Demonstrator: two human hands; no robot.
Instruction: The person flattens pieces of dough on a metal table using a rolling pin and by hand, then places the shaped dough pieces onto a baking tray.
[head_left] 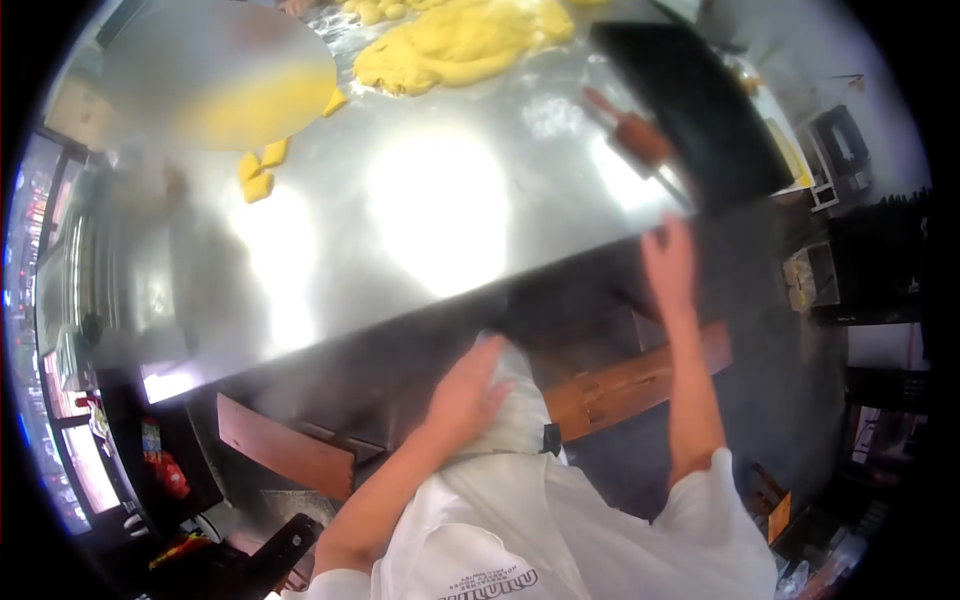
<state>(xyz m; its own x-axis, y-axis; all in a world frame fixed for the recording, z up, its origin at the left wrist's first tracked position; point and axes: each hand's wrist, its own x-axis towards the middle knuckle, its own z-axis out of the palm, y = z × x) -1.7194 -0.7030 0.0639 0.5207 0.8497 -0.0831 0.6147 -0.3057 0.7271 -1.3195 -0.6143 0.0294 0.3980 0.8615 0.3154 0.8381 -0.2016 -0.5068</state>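
Apparently reaches the right hand (670, 262), loosely spread, near the rolling pin (642, 141) on the table (345, 190); could set it rolling by a stray knock. Rests the left hand (464, 392) against white cloth (522, 418), grip unclear.

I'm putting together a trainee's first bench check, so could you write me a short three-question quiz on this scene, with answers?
1. Fill in: the rolling pin lies nearer to the person's ____ hand.
2. Multiple choice: what does the large mass of yellow dough lie on? A, the floor; B, the metal table; C, the rolling pin.
3. True or false: the left hand is pressing on the yellow dough.

Key:
1. Right; the right hand is beside the table's near edge, close to the rolling pin.
2. B.
3. False; the left hand is at the white fabric at the person's front.
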